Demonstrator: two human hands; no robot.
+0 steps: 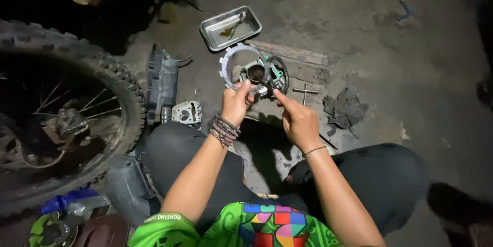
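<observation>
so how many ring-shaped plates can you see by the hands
2. A toothed grey ring plate is held up by the left hand; a darker ring leans just right of it, above the right hand. More may be stacked on the round part behind.

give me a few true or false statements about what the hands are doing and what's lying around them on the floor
1. The left hand holds up a toothed metal ring. True.
2. The metal tray sits on the person's lap. False: it lies on the floor beyond the ring.
3. A knobby tyre stands to the person's left. True.
4. The right hand is resting flat on the floor. False: it is raised, its fingers pinching at the round engine part in front.
5. A dark rag lies on the floor right of the hands. True.
</observation>
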